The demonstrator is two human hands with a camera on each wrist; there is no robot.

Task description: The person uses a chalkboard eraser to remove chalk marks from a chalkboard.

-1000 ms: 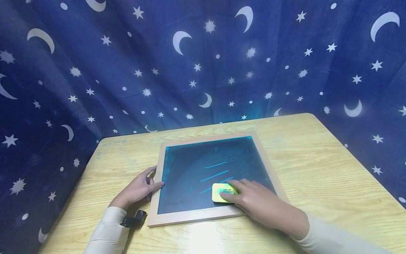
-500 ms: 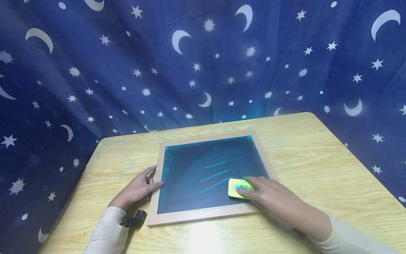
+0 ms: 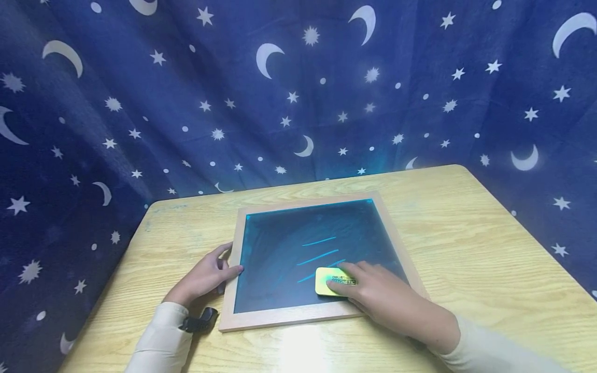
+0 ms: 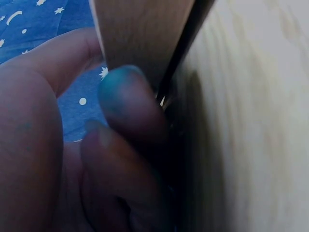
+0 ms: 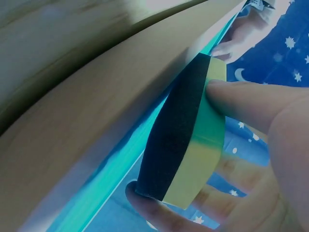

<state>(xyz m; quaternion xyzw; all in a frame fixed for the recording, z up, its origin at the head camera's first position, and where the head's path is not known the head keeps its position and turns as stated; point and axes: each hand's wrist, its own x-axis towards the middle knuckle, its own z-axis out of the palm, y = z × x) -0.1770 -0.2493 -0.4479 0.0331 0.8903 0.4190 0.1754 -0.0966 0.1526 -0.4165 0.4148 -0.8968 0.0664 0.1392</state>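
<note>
A framed blackboard (image 3: pixel 275 248) lies on the table, with several slanted blue chalk lines (image 3: pixel 318 257) near its middle. My left hand (image 3: pixel 205 277) grips the left side of its wooden frame, thumb on top; in the left wrist view, fingertips (image 4: pixel 128 99) curl close under the frame (image 4: pixel 140 34). My right hand (image 3: pixel 387 295) holds a yellow blackboard eraser (image 3: pixel 323 282) marked MAGNETIC over the lower right of the board. The eraser (image 5: pixel 205 154) shows its dark felt side in the right wrist view, between thumb and fingers. It overlaps the lowest chalk line in the head view.
The wooden table (image 3: pixel 448 228) extends around the board on all sides. Faint blue marks show at its far left corner. A dark blue curtain (image 3: pixel 224 72) with moons and stars hangs behind and beside it. A black strap (image 3: pixel 200 321) is on the left wrist.
The eraser in my right hand slid right, uncovering the lowest chalk line, and then came back left to cover part of it again. The left hand has kept its hold on the frame.
</note>
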